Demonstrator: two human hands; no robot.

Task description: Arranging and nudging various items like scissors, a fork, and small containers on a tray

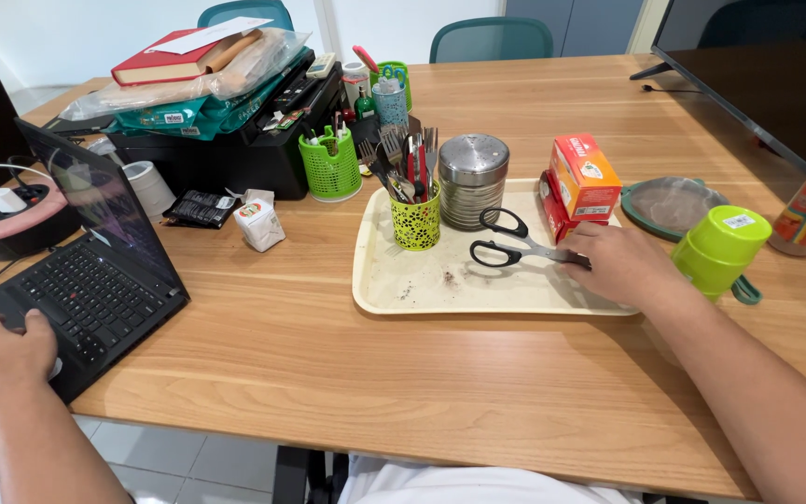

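The right hand [619, 266] grips the blade end of the scissors [513, 245], which lie on the tray [478, 297] near its right edge. Better to keep the blades closed and fingers off the edges. The left hand [2, 359] rests released on the laptop [95, 294].

Bright, even indoor light, soft short shadows, sharp focus throughout, with slight wide-angle stretching at the edges.

Left hand [2, 359] flat, palm down, fingers loosely curled — right hand [618, 264] extended forward, fingers bent, grip closing.
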